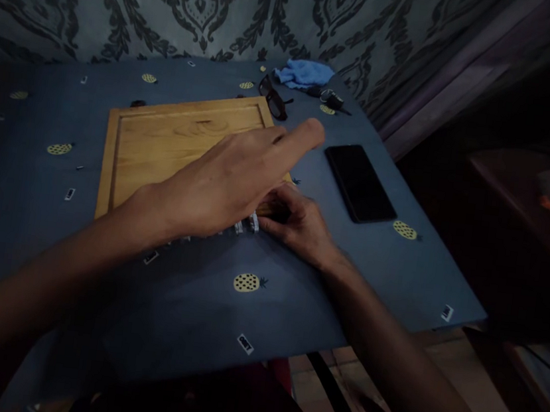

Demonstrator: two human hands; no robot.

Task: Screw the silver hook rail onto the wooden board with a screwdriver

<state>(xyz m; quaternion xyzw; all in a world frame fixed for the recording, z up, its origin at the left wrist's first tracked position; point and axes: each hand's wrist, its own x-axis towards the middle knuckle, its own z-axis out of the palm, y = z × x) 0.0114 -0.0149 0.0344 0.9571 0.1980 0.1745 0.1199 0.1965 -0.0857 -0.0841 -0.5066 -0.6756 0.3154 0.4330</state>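
Observation:
A wooden tray (163,135) with a raised rim lies on a table covered by a blue cloth (193,303) printed with yellow pineapples. My left hand (231,177) reaches across the tray's near right corner, back of the hand up, thumb stretched out; its fingers are hidden beneath it. My right hand (298,222) rests on the cloth right of that corner with its fingers curled in. Small white pieces (246,225) show at the tray's front edge between the two hands. What either hand holds is hidden.
A black phone (360,183) lies face up right of the tray. Dark sunglasses (273,99), a light blue rag (304,74) and keys (332,99) sit at the far edge, by the patterned wall. The table's right edge drops off beside dark furniture (531,197).

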